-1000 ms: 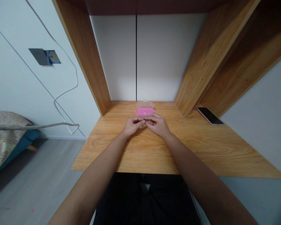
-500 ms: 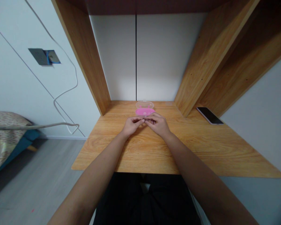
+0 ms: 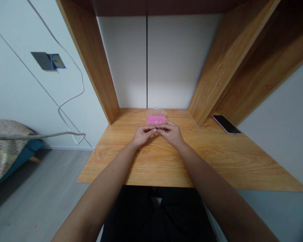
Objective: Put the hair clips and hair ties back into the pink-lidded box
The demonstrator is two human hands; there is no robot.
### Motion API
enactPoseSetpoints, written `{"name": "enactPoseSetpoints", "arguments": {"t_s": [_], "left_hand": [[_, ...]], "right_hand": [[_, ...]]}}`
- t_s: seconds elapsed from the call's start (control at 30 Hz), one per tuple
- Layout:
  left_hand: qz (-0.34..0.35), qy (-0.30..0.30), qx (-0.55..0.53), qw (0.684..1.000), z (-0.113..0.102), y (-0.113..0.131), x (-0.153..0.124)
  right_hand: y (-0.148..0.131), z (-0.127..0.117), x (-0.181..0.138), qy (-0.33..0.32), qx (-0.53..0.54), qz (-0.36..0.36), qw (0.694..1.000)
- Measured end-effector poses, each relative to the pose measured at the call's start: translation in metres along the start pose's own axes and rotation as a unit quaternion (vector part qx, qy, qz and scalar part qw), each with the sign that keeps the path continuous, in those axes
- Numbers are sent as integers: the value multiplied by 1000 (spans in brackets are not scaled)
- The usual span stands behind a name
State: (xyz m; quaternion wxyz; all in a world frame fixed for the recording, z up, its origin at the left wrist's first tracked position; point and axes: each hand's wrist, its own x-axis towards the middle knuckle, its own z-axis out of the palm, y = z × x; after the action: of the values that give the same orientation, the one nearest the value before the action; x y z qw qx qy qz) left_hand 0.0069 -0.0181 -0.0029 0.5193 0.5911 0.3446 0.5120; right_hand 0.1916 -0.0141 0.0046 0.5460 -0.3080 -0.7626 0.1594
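Observation:
My left hand (image 3: 142, 135) and my right hand (image 3: 172, 134) meet fingertip to fingertip just above the desk. Both are closed in a pinch. Between the fingers is something small and dark, too tiny to name. Right behind the hands lies an opened pink case (image 3: 151, 120) with a clear lid (image 3: 156, 113) tipped back toward the wall. A few small pale ring-like shapes show inside the pink part. My right fingers cover its front right edge.
A phone (image 3: 226, 124) lies on the wooden desk (image 3: 156, 168) at the right, by an upright panel (image 3: 217, 67). Another panel (image 3: 91, 64) stands at the left. A white cable (image 3: 82, 80) hangs along the left wall near an open socket (image 3: 57, 61).
Both hands stay pinched together in nearly the same place, with only a very slight shift of the fingertips. The case and phone have not moved.

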Motion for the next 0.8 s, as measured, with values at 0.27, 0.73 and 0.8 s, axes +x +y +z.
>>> {"name": "enactPoseSetpoints", "arguments": {"t_s": [0.27,0.73,0.8], "left_hand": [[-6,-9,5,1000,0,3,-2],[-14,7,5,1000,1,6,-3],[-17,7,3,1000,1,5,-2]], "right_hand": [[0,-1,0,-2,-9,1,1000],[-4,-3,0,-5,-43,-17,999],[-3,-3,0,-8,-46,-18,999]]}}
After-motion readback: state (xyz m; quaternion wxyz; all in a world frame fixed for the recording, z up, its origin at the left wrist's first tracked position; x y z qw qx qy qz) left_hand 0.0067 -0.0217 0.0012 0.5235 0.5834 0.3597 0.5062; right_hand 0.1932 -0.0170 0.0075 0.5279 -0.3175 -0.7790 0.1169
